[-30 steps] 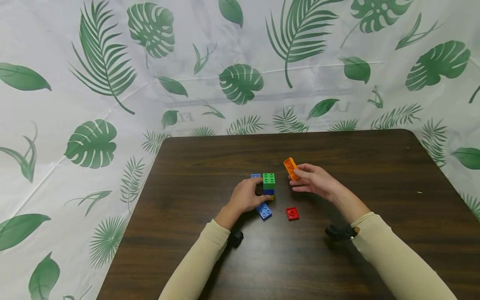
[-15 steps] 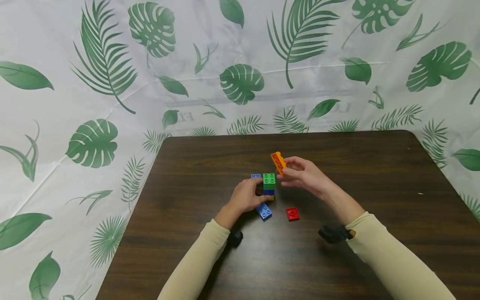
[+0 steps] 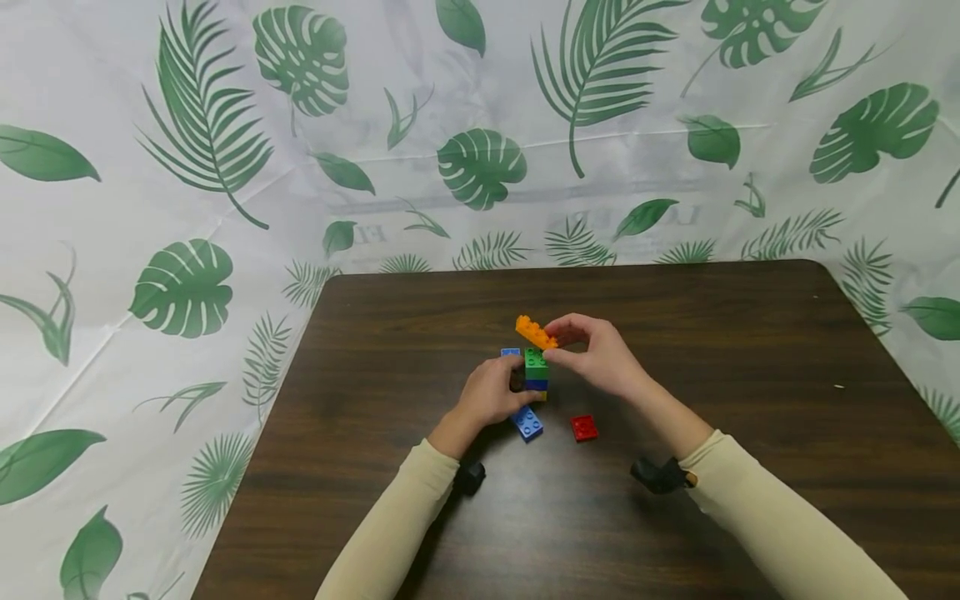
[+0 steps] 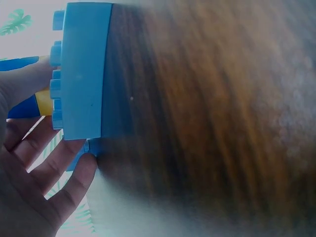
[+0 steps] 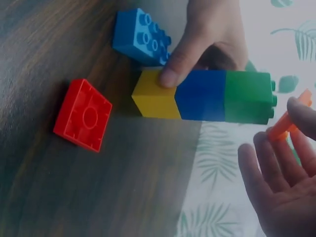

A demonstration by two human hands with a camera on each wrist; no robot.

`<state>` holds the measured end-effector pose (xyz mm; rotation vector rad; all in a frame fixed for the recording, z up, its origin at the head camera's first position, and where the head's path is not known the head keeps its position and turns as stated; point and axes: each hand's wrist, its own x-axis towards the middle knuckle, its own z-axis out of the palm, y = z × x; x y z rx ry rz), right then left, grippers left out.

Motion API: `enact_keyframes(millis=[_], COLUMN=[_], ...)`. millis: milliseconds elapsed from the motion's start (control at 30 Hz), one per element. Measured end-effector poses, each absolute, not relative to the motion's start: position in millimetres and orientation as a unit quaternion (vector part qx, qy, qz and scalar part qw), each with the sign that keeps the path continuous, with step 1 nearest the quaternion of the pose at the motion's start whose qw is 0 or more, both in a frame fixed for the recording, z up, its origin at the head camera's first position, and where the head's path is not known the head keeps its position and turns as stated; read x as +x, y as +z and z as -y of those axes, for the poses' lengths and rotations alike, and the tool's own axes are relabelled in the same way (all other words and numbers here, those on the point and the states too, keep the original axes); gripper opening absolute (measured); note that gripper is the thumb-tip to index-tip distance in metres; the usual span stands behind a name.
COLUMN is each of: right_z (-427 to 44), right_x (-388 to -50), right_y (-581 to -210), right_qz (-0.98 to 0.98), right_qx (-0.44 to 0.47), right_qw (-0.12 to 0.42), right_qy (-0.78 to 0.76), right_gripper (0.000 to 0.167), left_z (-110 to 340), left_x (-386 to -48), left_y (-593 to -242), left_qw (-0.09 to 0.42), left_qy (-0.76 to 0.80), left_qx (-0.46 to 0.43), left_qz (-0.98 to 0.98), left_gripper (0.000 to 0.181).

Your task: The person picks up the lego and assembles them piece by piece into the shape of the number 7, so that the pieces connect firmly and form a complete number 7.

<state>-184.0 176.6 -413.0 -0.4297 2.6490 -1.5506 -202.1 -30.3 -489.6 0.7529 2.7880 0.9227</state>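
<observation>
A toy building brick tower stands on the table, with a green brick (image 3: 537, 368) on top, a dark blue brick (image 5: 201, 96) in the middle and a yellow brick (image 5: 157, 98) at the bottom. My left hand (image 3: 487, 392) grips its lower part from the left, the thumb on the yellow brick in the right wrist view. Just above the green studs, my right hand (image 3: 603, 357) pinches an orange brick (image 3: 534, 332), which is tilted. In the right wrist view the orange brick is apart from the tower's studs.
One light blue brick (image 3: 528, 424) lies in front of the tower, and another blue brick (image 3: 510, 352) is behind my left fingers. A red brick (image 3: 584, 427) lies to the right with its hollow side showing. Beyond the brown table (image 3: 720, 325) hangs a leaf-patterned cloth (image 3: 405, 67).
My right hand has carried the orange brick leftward from beside the tower to over its top, turning it on the way. The left hand and the tower have stayed in place.
</observation>
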Motion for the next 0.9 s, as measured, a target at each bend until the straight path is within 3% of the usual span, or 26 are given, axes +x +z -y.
enact_keyframes(millis=[400, 900], right_z=[-162.5, -163.0], right_x=[-173.4, -170.2], right_y=[-410.3, -411.5], right_qz=[-0.893, -0.898], right_qx=[-0.209, -0.214], right_qw=[-0.027, -0.049], right_qy=[-0.397, -0.382], right_gripper=[0.03, 0.018], left_z=[31.9, 33.0], left_x=[-200.2, -198.2], left_y=[-491.5, -491.9], left_qw=[0.046, 0.037], left_qy=[0.301, 0.304], left_qx=[0.251, 0.255], left_qz=[-0.919, -0.917], left_gripper=[0.046, 0.052])
